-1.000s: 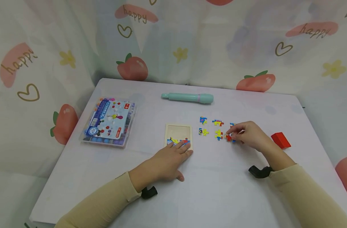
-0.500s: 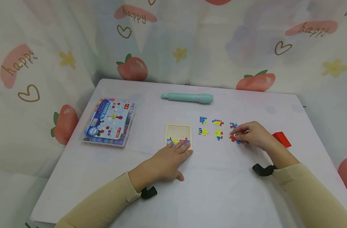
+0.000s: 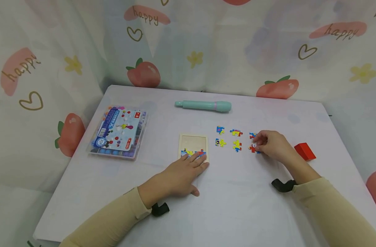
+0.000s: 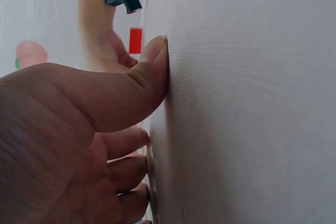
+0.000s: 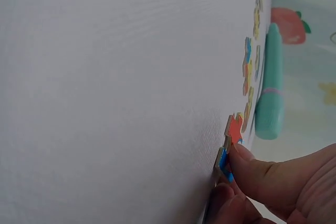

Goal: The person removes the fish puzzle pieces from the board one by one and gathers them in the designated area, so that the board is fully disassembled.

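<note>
My left hand [image 3: 183, 176] lies spread over the lower part of a small wooden puzzle tray [image 3: 193, 136], fingertips on puzzle pieces in it and thumb on the tabletop. Blue, yellow and red pieces show along the tray's lower half, partly hidden by the fingers. To the right, my right hand [image 3: 272, 145] pinches a red and blue puzzle piece [image 3: 252, 148] low at the table, thumb against its edge. Just behind it lies another puzzle piece [image 3: 252, 135], partly hidden by the fingers. In the right wrist view the thumb [image 5: 252, 169] overlaps the red and blue piece [image 5: 234, 128].
Several loose puzzle pieces [image 3: 237, 146] lie in two rows between tray and right hand. A red block [image 3: 305, 151] sits beyond the right wrist. At the back lies a mint-green tube [image 3: 203, 106]. A clear plastic box of coloured beads [image 3: 117, 133] stands at left.
The red and blue piece has shifted right with my right hand, then slightly back left. The piece behind it was more covered at first. My left hand stays in place.
</note>
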Tool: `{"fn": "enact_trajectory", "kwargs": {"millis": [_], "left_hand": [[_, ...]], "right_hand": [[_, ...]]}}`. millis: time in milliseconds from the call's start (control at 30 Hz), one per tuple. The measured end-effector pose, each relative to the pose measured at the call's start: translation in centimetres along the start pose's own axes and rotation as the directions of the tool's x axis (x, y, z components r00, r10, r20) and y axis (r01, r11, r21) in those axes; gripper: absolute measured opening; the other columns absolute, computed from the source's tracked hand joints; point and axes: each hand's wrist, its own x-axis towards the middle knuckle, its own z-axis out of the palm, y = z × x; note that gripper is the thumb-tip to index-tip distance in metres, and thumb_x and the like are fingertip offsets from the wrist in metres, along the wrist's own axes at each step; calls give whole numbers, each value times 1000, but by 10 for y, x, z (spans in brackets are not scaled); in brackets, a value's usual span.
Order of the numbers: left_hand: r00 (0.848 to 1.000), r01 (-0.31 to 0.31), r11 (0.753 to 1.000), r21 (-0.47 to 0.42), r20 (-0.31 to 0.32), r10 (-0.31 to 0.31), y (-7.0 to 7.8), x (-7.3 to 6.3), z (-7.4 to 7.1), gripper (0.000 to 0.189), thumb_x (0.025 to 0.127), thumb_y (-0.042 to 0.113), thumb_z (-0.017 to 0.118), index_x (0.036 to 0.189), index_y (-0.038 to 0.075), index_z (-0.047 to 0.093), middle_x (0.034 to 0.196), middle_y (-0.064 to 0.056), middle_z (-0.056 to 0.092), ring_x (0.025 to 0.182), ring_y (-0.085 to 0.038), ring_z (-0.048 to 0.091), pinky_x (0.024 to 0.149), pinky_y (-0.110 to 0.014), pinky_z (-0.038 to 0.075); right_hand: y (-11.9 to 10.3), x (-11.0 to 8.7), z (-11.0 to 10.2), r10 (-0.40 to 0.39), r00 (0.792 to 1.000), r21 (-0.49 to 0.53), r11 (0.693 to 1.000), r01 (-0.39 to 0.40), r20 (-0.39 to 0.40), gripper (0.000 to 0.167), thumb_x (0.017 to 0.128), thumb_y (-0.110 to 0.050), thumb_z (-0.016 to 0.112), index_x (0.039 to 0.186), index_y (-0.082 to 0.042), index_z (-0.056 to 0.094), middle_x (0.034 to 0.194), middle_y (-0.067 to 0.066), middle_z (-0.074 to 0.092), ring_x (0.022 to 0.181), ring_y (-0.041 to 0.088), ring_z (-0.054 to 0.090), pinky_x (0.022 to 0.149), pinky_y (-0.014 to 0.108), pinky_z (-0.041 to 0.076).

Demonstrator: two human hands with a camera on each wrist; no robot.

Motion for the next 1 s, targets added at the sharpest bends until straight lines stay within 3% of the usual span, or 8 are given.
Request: {"fn": "enact_trajectory", "kwargs": {"millis": [367, 667, 1000], "left_hand": [[998, -54, 989, -135, 2, 55, -11, -2, 7, 96, 99, 52, 73, 174, 21, 22, 184, 2, 6, 172, -23, 0, 139, -50, 12], [994, -106, 933, -343, -27, 103, -23, -7, 7, 83, 102, 41, 70, 172, 21, 29, 183, 10, 9, 171, -16, -1, 139, -48, 3], [988, -150, 918, -366, -79, 130, -26, -9, 7, 76, 102, 35, 71, 169, 22, 38, 181, 6, 20, 171, -17, 3, 139, -49, 6]], "right_hand": [[0, -1, 4, -1, 1000, -18, 1000, 0, -24, 27, 95, -11, 81, 119, -5, 70, 107, 15, 67, 100, 31, 59, 75, 29, 52], [-3, -1, 6, -7, 1000, -30, 1000, 6, -28, 30, 95, -9, 80, 122, -5, 68, 104, 15, 60, 99, 31, 56, 72, 30, 52], [-20, -4, 7, -43, 998, -48, 998, 41, -46, 27, 97, -9, 75, 123, -7, 68, 105, 14, 59, 100, 32, 56, 71, 31, 52]]}}
